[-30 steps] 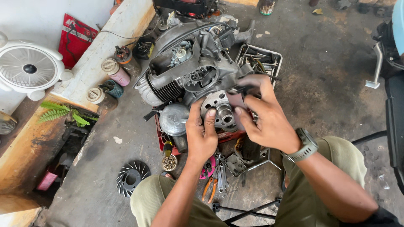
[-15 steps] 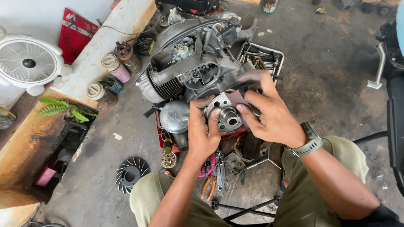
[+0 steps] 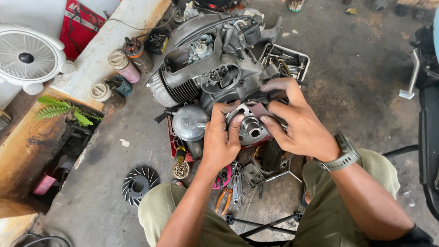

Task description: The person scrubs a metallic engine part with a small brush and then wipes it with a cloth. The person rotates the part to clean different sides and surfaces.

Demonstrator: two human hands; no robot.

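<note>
A grey scooter engine (image 3: 206, 68) lies on the concrete floor in front of me. Against its near side sits a round silver metal hub (image 3: 249, 126) with a central bore. My left hand (image 3: 222, 142) grips the hub's left rim, thumb laid over its face. My right hand (image 3: 297, 121) holds the hub's right side, fingers pressing a small dark reddish flat piece (image 3: 259, 110) against it. A grey watch (image 3: 343, 153) is on my right wrist. A domed silver cover (image 3: 190, 122) sits just left of the hub.
A metal tray of tools (image 3: 286, 61) stands behind my right hand. Pliers with orange handles (image 3: 223, 199), wrenches and a black finned fan wheel (image 3: 137, 185) lie near my knees. Cans (image 3: 123, 66) line a ledge at left, beside a white fan (image 3: 27, 57).
Both hands stay on the hub and have shifted slightly down and right in view. My left fingers have curled further over the hub's rim.
</note>
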